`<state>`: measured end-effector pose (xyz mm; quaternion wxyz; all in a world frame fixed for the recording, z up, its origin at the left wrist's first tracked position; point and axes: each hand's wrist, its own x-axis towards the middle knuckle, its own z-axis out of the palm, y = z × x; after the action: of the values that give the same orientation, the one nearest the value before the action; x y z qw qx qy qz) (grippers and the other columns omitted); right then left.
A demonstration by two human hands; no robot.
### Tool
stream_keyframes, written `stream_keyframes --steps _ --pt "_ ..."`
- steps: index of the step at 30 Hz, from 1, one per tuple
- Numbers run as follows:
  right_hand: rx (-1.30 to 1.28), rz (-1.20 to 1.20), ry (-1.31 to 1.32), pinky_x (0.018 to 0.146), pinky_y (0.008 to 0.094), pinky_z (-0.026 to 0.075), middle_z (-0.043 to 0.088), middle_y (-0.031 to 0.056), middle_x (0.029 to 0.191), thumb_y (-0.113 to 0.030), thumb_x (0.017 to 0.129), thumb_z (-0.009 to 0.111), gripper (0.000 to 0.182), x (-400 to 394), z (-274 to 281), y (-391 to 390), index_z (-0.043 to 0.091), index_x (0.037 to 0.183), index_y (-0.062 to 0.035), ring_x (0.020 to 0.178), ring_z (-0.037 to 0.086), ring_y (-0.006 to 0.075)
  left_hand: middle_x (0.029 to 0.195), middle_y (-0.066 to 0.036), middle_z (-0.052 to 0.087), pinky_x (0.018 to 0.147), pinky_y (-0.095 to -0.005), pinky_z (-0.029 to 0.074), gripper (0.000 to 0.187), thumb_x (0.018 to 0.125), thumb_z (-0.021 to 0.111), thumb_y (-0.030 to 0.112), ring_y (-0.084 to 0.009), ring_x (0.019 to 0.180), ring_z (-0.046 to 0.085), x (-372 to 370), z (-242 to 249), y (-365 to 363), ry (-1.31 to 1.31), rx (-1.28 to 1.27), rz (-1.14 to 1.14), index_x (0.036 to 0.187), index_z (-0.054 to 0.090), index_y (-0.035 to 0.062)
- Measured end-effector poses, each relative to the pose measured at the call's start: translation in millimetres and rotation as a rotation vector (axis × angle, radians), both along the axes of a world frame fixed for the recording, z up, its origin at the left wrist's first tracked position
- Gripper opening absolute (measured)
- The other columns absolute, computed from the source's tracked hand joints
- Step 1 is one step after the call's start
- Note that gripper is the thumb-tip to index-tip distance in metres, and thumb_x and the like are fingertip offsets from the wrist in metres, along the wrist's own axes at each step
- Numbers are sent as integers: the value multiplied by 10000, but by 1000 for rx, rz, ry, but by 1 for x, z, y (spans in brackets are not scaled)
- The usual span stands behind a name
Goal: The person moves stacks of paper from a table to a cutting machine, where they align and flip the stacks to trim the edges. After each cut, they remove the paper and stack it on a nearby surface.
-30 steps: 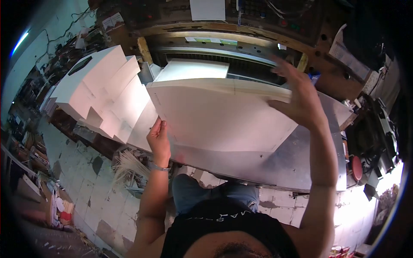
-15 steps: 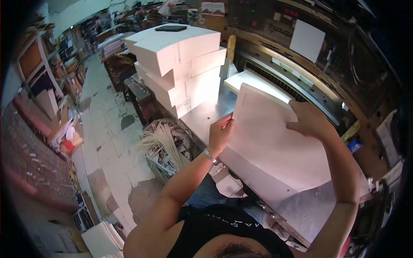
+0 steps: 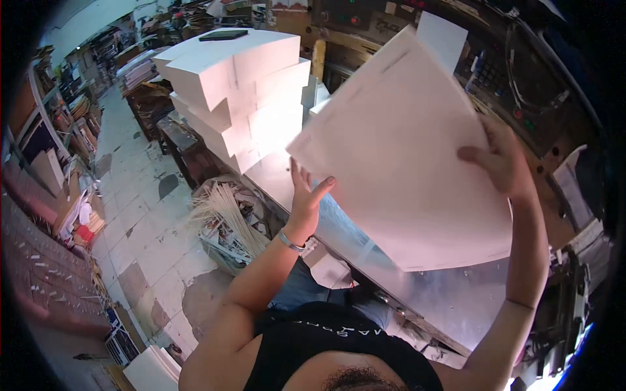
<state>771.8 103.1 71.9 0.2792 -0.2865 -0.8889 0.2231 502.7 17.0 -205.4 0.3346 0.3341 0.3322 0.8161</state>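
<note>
Has tiled floor (image 3: 150, 228) away to the left, pale with dark patches, then a bin (image 3: 218, 254) heaped with thin strips (image 3: 228, 202), low beside the tabletop (image 3: 450, 303). Just past it, has a white stack (image 3: 261, 98) in uneven, offset layers at the tabletop's left end, a flat black object (image 3: 223, 35) lying on top. Holds the left hand (image 3: 305, 202) with thumb and fingers parted, just beside the left corner of the paper (image 3: 404, 150); cannot tell about contact there. Wears a band (image 3: 291, 241) at that wrist. Has the paper, broad and white, between both hands, slanted over the metal tabletop; cannot tell about contact between lower edge and metal. Behind its upper part, shows a white sheet (image 3: 445, 39) against a dark panel (image 3: 372, 32). Farther right, clamps the right hand (image 3: 499, 156) on the paper's right edge, thumb across the near face.
</note>
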Motion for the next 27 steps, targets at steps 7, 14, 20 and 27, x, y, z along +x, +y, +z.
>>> stream_keyframes --steps 7,14,20,27 --pt "-208 -50 401 855 306 522 699 137 1068 -45 818 690 446 35 -34 20 594 1235 82 941 667 169 888 27 654 735 -242 501 196 1003 621 200 -68 794 618 8 61 -12 58 -77 -146 1076 644 20" --pt "-235 -139 524 847 305 534 703 128 1078 -40 887 673 368 61 -94 22 595 1232 62 937 673 164 734 83 526 589 -217 357 236 1007 616 193 -13 677 422 -11 70 12 501 -161 19 1046 680 -31" --pt "-174 -289 664 823 291 524 703 107 1061 -97 906 726 333 72 -122 22 609 1186 41 916 660 151 856 19 673 680 -188 438 270 1009 620 191 -15 759 551 -16 127 14 627 1 2 1138 672 -41" --pt "-313 -293 805 923 304 468 677 61 1094 -124 928 718 302 63 -192 2 608 1166 24 1031 601 133 1000 -17 683 766 -222 475 334 992 641 163 -38 888 579 -29 83 32 538 19 -110 1261 607 -31"
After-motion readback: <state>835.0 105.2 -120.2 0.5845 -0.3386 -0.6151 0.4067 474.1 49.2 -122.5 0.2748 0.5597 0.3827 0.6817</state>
